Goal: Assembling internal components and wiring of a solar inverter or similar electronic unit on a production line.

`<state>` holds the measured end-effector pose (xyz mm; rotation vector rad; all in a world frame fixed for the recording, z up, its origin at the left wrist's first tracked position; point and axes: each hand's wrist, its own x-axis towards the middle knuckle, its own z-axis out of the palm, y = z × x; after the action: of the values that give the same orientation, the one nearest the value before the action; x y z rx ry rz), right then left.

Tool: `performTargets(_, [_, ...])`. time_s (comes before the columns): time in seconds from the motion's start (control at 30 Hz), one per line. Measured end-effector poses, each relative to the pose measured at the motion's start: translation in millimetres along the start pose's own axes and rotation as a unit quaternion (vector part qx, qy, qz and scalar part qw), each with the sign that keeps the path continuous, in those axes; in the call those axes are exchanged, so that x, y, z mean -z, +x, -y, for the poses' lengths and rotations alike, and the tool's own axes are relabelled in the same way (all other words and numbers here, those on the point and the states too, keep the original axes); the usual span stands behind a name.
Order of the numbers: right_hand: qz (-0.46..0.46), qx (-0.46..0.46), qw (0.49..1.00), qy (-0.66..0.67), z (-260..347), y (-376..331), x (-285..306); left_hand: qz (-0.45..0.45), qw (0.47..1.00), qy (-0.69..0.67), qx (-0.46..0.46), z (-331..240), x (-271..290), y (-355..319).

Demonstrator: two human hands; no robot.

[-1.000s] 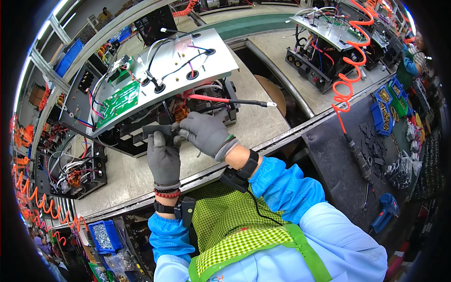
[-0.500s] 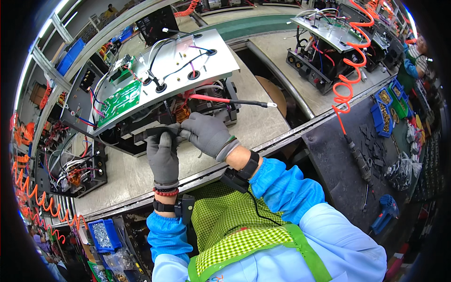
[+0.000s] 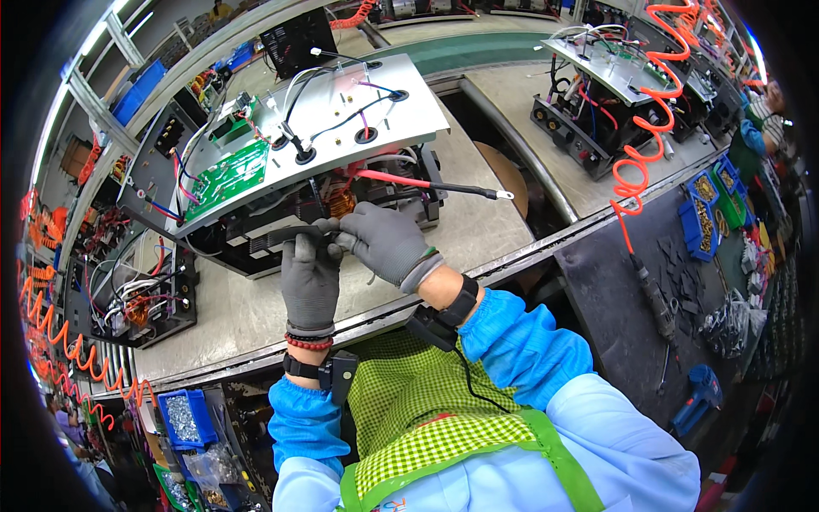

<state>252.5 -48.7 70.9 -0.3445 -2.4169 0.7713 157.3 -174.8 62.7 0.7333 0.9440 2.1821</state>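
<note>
Both my gloved hands meet at the front of an open machine chassis with a silver metal plate (image 3: 341, 128) on top. Between them is a thin, flat black piece (image 3: 290, 234), seen almost edge-on. My left hand (image 3: 310, 288) pinches it from below with thumb and fingers. The fingers of my right hand (image 3: 388, 246) are closed at its right end, close to the left fingertips. Just behind lie a copper coil (image 3: 343, 202) and a thick red cable (image 3: 394, 177) with a black sleeve and metal lug. A green circuit board (image 3: 232, 179) sits at the plate's left.
Another opened unit (image 3: 136, 299) stands at left, and one more (image 3: 589, 111) at far right. On the dark mat (image 3: 597, 290) lie black flat pieces, a power screwdriver (image 3: 653, 294) and a blue tool (image 3: 699, 397). Blue bins (image 3: 699, 222) hold small brass parts. A coiled orange hose (image 3: 627, 183) hangs nearby.
The black piece has tilted and now looks thinner. My hands keep their hold close together. The whole view has shifted slightly, so the chassis appears a little further right.
</note>
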Motion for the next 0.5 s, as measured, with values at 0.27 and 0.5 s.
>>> performTargets(0.27, [0.0,-0.006,1.0,0.005,-0.5,-0.4,-0.4,0.021,1.0,-0.008,0.01,3.1,6.9,1.5])
performTargets(0.5, [-0.001,0.003,1.0,-0.006,-1.2,-1.3,-0.6,0.027,1.0,0.013,-0.006,3.5,9.6,0.1])
